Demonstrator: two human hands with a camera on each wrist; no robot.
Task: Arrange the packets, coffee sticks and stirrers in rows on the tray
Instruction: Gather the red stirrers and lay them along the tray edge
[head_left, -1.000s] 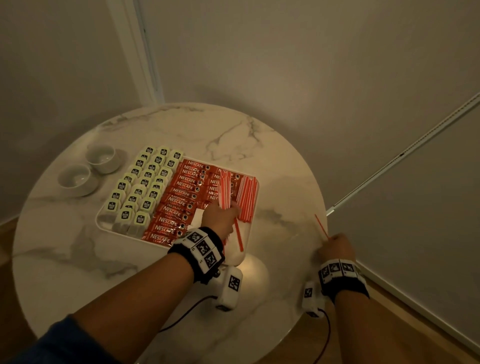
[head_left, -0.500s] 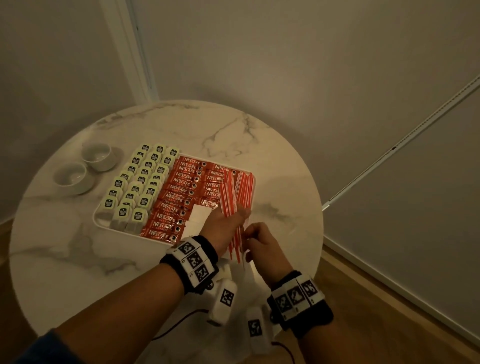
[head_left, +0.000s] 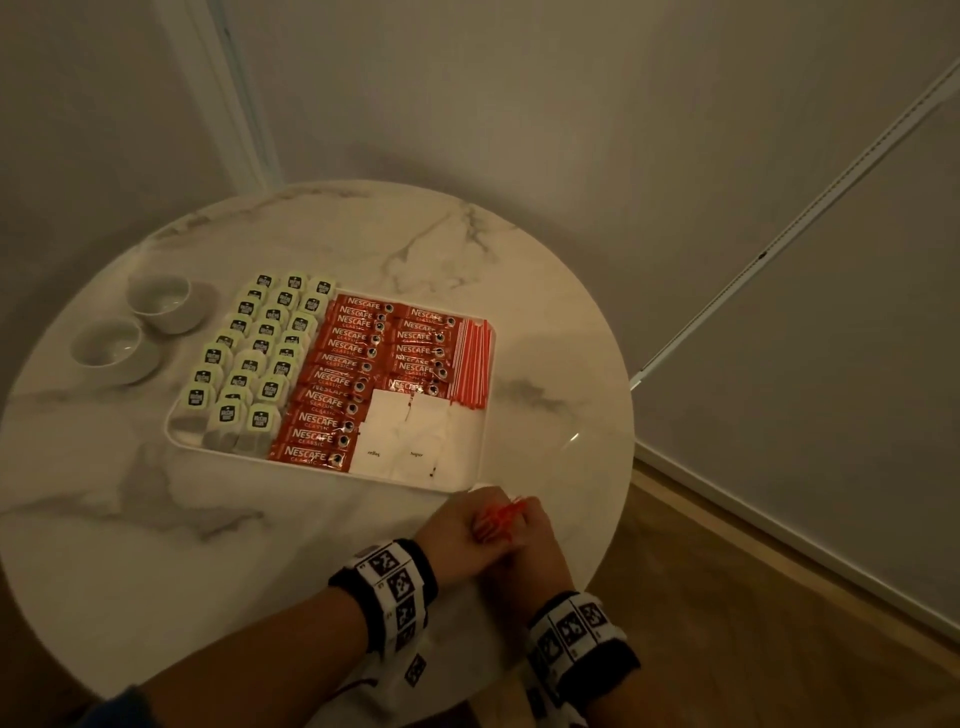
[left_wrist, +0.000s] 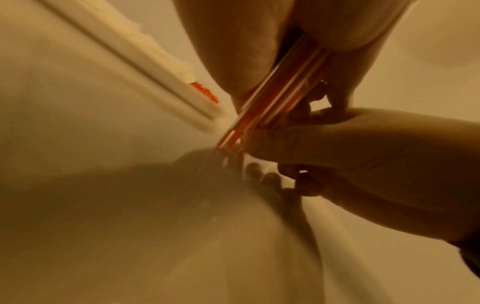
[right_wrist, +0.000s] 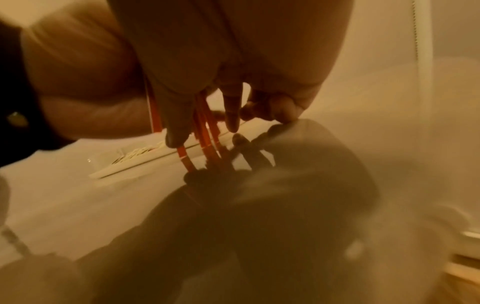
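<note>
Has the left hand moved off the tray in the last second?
Yes. The left hand has drawn back toward the person, off the tray onto the table near its front edge, gripping a bundle of stirrers with the right hand.

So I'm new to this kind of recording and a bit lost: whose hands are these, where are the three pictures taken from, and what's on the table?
No robot here: a person with a camera on the head and one on each wrist. The head view shows a round marble table with a white tray of green packets, red coffee sticks, sugar sachets and laid stirrers; two small cups stand beside it. The left hand and right hand together hold a bunch of red stirrers upright on the table.
</note>
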